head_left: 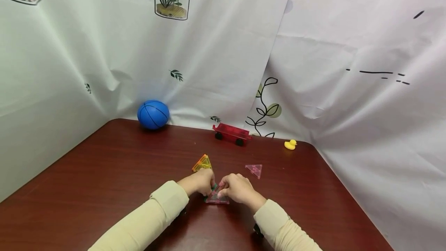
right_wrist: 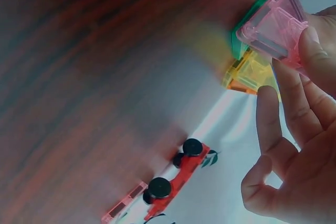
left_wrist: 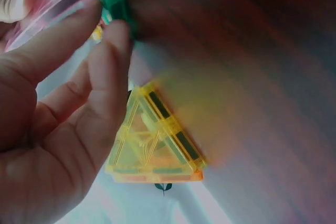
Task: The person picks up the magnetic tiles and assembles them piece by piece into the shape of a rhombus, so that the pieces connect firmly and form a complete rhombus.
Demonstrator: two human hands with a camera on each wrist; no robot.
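Pink triangle (head_left: 216, 199) between the hands (head_left: 203, 180) (head_left: 239, 189)

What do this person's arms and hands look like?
The left sleeve and right sleeve are pale cream, each ending in a broad cuff. The left hand and right hand are ungloved. Something dark shows beside the right sleeve, too unclear to identify.

blue ball (head_left: 153, 114); red cart (head_left: 231, 131) between; yellow duck (head_left: 290, 145)
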